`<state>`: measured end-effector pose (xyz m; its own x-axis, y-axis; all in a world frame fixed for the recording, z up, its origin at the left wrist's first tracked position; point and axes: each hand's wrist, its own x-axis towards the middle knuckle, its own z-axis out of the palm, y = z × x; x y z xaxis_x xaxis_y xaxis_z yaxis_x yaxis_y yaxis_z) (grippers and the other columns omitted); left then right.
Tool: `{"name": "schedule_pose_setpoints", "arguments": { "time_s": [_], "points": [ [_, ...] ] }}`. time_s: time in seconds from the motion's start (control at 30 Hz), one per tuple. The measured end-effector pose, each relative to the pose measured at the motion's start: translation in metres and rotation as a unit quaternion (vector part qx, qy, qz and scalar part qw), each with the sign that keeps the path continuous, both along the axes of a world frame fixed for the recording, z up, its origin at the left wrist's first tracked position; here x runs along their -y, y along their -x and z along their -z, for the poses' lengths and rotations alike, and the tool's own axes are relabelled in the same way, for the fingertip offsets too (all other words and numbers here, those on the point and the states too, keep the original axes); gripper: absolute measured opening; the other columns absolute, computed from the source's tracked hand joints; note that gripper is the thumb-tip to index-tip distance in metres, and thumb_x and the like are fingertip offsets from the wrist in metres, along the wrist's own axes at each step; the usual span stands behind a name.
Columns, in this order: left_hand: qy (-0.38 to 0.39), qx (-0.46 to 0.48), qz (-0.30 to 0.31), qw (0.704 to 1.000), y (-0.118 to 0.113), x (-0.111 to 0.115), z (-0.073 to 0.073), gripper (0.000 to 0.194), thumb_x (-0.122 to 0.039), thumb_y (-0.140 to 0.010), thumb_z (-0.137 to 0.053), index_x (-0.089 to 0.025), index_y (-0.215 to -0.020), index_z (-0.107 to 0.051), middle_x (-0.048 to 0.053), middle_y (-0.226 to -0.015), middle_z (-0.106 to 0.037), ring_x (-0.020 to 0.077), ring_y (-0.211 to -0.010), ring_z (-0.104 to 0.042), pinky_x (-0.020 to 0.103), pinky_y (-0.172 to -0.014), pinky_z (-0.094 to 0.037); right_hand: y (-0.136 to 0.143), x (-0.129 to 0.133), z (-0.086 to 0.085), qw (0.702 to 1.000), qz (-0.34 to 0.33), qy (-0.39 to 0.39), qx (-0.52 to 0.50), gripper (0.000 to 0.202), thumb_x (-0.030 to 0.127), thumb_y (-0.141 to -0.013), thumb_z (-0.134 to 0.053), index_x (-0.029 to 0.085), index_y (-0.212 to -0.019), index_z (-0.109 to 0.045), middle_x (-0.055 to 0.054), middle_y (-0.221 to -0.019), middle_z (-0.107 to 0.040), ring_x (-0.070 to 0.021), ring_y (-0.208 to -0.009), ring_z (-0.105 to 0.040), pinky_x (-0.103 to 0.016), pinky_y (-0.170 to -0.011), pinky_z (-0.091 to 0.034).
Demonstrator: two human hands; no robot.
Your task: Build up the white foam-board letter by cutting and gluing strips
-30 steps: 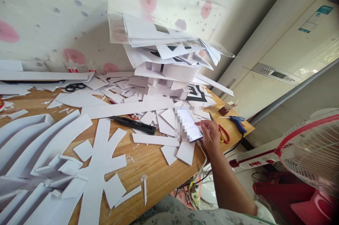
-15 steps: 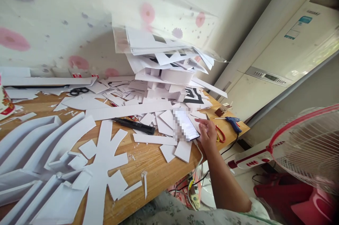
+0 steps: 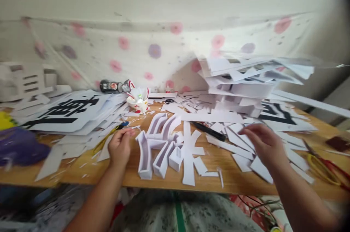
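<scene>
My left hand (image 3: 120, 145) is closed in a pinch over the table, left of a white foam-board character (image 3: 145, 155) built with raised walls. Whatever its fingertips hold is too small and blurred to name. My right hand (image 3: 266, 144) hovers over loose white foam-board pieces (image 3: 243, 161), its fingers stretched leftward, apparently empty. Between the hands lies a flat white cut-out (image 3: 188, 155) with side arms, touching the walled part. A black utility knife (image 3: 209, 130) rests just beyond it. The phone cannot be made out now.
Printed character sheets (image 3: 65, 113) lie at left beside a purple bag (image 3: 20, 146). A paper cup (image 3: 138, 105) and a dark bottle (image 3: 110, 86) stand behind. White assembled pieces and sheets (image 3: 246, 90) are stacked at back right. Red-and-yellow-handled scissors (image 3: 325, 170) lie right.
The view has swung left and levelled. My right hand has left the phone's screen and is raised over the scraps. My left hand has come into view, pinched.
</scene>
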<state>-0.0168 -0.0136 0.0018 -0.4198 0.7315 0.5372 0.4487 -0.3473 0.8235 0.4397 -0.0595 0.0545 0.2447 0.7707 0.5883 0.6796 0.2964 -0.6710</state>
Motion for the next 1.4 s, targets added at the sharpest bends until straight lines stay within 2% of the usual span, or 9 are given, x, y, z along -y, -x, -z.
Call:
{"name": "schedule_pose_setpoints", "arguments": {
  "time_s": [0.07, 0.13, 0.33, 0.5, 0.6, 0.77, 0.97, 1.13, 1.4],
  "points": [
    [0.021, -0.027, 0.034, 0.999, 0.001, 0.005, -0.005, 0.033, -0.044, -0.091, -0.051, -0.014, -0.098, -0.06, 0.009, -0.097, -0.069, 0.0208, -0.091, -0.068, 0.039, -0.088, -0.055, 0.046, -0.017, -0.011, 0.976, -0.183, 0.089, 0.08, 0.015, 0.038, -0.081, -0.065, 0.024, -0.083, -0.07, -0.003, -0.086, -0.073, -0.0205, -0.079, -0.067, -0.031, -0.071, -0.05],
    [0.052, -0.065, 0.088, 0.993, -0.004, 0.006, -0.016, 0.033, -0.044, -0.088, -0.054, -0.016, -0.104, -0.062, 0.009, -0.105, -0.07, 0.0223, -0.099, -0.067, 0.038, -0.091, -0.054, 0.084, -0.037, -0.021, 0.941, -0.279, 0.124, 0.148, 0.014, 0.03, -0.086, -0.058, 0.023, -0.088, -0.07, -0.003, -0.086, -0.073, -0.0182, -0.076, -0.066, -0.029, -0.068, -0.048],
    [0.106, -0.184, 0.196, 0.957, -0.024, -0.003, -0.071, 0.025, -0.036, -0.085, -0.06, -0.019, -0.104, -0.066, 0.008, -0.112, -0.067, 0.0239, -0.106, -0.062, 0.041, -0.095, -0.05, 0.128, -0.088, -0.016, 0.926, -0.298, 0.164, 0.162, 0.015, 0.014, -0.082, -0.056, 0.021, -0.079, -0.07, 0.0, -0.074, -0.071, -0.0161, -0.066, -0.062, -0.027, -0.063, -0.045],
    [0.035, -0.49, 0.328, 0.807, -0.065, -0.032, -0.101, 0.022, -0.022, -0.093, -0.049, -0.019, -0.108, -0.066, 0.008, -0.116, -0.066, 0.0212, -0.112, -0.058, 0.041, -0.101, -0.044, 0.13, -0.093, 0.012, 0.92, -0.311, 0.188, 0.145, 0.029, 0.005, -0.083, -0.053, 0.022, -0.095, -0.072, -0.001, -0.083, -0.072, -0.0161, -0.073, -0.065, -0.028, -0.069, -0.048],
    [0.061, -0.543, 0.392, 0.74, -0.08, -0.055, -0.099, 0.022, -0.027, -0.092, -0.056, -0.021, -0.112, -0.066, 0.006, -0.123, -0.065, 0.0219, -0.117, -0.056, 0.041, -0.103, -0.042, 0.13, -0.093, 0.021, 0.898, -0.338, 0.215, 0.184, 0.036, 0.009, -0.082, -0.062, 0.023, -0.115, -0.068, -0.006, -0.096, -0.072, -0.021, -0.084, -0.066, -0.033, -0.076, -0.051],
    [0.078, -0.553, 0.43, 0.71, -0.072, -0.077, -0.079, 0.028, -0.041, -0.092, -0.058, -0.028, -0.115, -0.065, 0.001, -0.135, -0.06, 0.0241, -0.133, -0.045, 0.045, -0.114, -0.031, 0.127, -0.096, 0.025, 0.869, -0.362, 0.238, 0.238, 0.035, 0.015, -0.08, -0.07, 0.017, -0.115, -0.068, -0.013, -0.111, -0.069, -0.0279, -0.102, -0.063, -0.042, -0.089, -0.05],
    [0.063, -0.532, 0.434, 0.724, -0.06, -0.073, -0.066, 0.021, -0.037, -0.094, -0.055, -0.03, -0.111, -0.065, -0.001, -0.137, -0.058, 0.024, -0.132, -0.044, 0.046, -0.115, -0.031, 0.129, -0.096, 0.028, 0.865, -0.381, 0.22, 0.241, 0.021, 0.011, -0.083, -0.067, 0.018, -0.102, -0.072, -0.011, -0.106, -0.068, -0.0242, -0.099, -0.062, -0.038, -0.088, -0.049],
    [0.035, -0.508, 0.448, 0.735, -0.067, -0.066, -0.064, 0.019, -0.028, -0.094, -0.056, -0.028, -0.111, -0.064, -0.002, -0.136, -0.058, 0.0213, -0.132, -0.044, 0.041, -0.116, -0.031, 0.134, -0.092, 0.021, 0.863, -0.395, 0.2, 0.243, 0.009, 0.018, -0.088, -0.064, 0.017, -0.087, -0.072, -0.007, -0.085, -0.067, -0.0205, -0.081, -0.06, -0.033, -0.076, -0.046],
    [-0.007, -0.499, 0.475, 0.725, -0.082, -0.051, -0.069, 0.019, -0.019, -0.096, -0.049, -0.023, -0.107, -0.064, 0.001, -0.119, -0.067, 0.0171, -0.124, -0.051, 0.035, -0.113, -0.035, 0.139, -0.085, 0.019, 0.869, -0.4, 0.158, 0.246, 0.023, 0.028, -0.094, -0.056, 0.015, -0.08, -0.068, -0.006, -0.077, -0.065, -0.0183, -0.072, -0.058, -0.029, -0.065, -0.042]
  ]
}}
